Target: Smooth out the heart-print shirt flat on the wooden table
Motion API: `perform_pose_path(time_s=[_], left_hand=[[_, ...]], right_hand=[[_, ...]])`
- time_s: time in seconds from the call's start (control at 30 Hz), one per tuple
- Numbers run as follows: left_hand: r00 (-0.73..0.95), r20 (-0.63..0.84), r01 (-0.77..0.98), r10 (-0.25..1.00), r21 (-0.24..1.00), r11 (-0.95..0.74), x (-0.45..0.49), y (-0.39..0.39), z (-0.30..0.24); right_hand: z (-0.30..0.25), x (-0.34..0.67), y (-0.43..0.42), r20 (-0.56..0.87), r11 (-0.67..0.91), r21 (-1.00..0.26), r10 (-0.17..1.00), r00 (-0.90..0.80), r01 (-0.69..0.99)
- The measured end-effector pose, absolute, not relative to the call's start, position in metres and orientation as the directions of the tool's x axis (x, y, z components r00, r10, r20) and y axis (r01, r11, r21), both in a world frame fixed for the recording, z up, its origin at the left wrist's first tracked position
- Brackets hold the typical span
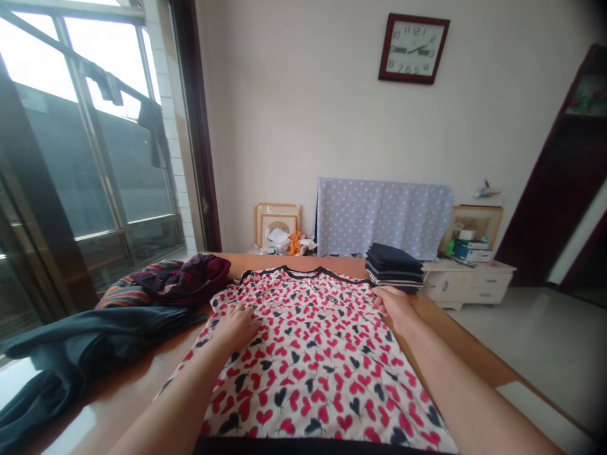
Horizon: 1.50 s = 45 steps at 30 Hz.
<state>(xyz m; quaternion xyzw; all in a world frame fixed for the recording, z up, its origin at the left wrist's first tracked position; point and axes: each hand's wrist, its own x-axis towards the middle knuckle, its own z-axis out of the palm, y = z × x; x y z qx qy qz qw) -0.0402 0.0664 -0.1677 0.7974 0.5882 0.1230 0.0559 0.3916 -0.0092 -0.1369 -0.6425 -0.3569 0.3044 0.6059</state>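
Observation:
A white shirt (313,360) printed with red and dark hearts lies spread on the table, its dark-trimmed neckline at the far side. My left hand (239,325) rests on the cloth near the left shoulder, fingers laid out on the fabric. At the opposite shoulder, my right hand (394,308) pinches the shirt's edge between thumb and fingers. Just beyond the right hand stands a stack of folded dark clothes (394,264).
Dark green clothing (95,341) and a crumpled maroon garment (194,278) lie on the left of the brown table (455,341). Behind are a polka-dot cloth (379,212), a white cabinet (467,284) and framed pictures (277,221). A clock (414,49) hangs on the wall.

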Motion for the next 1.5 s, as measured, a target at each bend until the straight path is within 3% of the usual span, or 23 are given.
perform_pose_path(time_s=[0.1, 0.23, 0.47, 0.67, 0.83, 1.0, 1.1, 1.5], left_hand=[[0.285, 0.158, 0.901, 0.946, 0.293, -0.320, -0.041, 0.055, -0.166], [0.268, 0.180, 0.872, 0.947, 0.373, -0.318, -0.046, 0.051, -0.164], [0.244, 0.207, 0.737, 0.947, 0.596, -0.320, -0.065, 0.066, -0.165], [0.136, 0.182, 0.474, 0.974, 0.851, -0.225, -0.083, 0.087, -0.175], [-0.117, 0.192, 0.151, 0.974, 0.973, -0.173, -0.111, 0.103, -0.178], [-0.417, 0.011, -0.325, 0.909, 0.932, -0.161, -0.152, 0.120, -0.182], [-0.486, -0.034, -0.343, 0.873, 0.927, -0.155, -0.166, 0.126, -0.189], [-0.474, -0.091, -0.401, 0.876, 0.908, -0.123, -0.165, 0.126, -0.193]], right_hand=[[-0.143, 0.380, -0.021, 0.020, -0.072, -0.983, 0.873, 0.488, 0.169], [-0.158, 0.366, -0.021, -0.020, -0.185, -0.901, 0.921, 0.390, 0.393], [-0.171, 0.334, 0.006, -0.088, -0.190, -0.857, 0.970, 0.227, 0.480], [-0.169, 0.279, 0.038, -0.147, -0.170, -0.840, 0.985, 0.086, 0.515], [-0.167, 0.219, 0.066, -0.152, -0.128, -0.867, 0.988, -0.013, 0.482], [-0.160, 0.152, 0.100, -0.150, -0.094, -0.904, 0.983, -0.102, 0.417], [-0.159, 0.110, 0.122, -0.147, -0.097, -0.928, 0.983, -0.115, 0.360], [-0.152, -0.035, 0.194, -0.136, -0.133, -0.991, 0.970, -0.201, 0.027]])
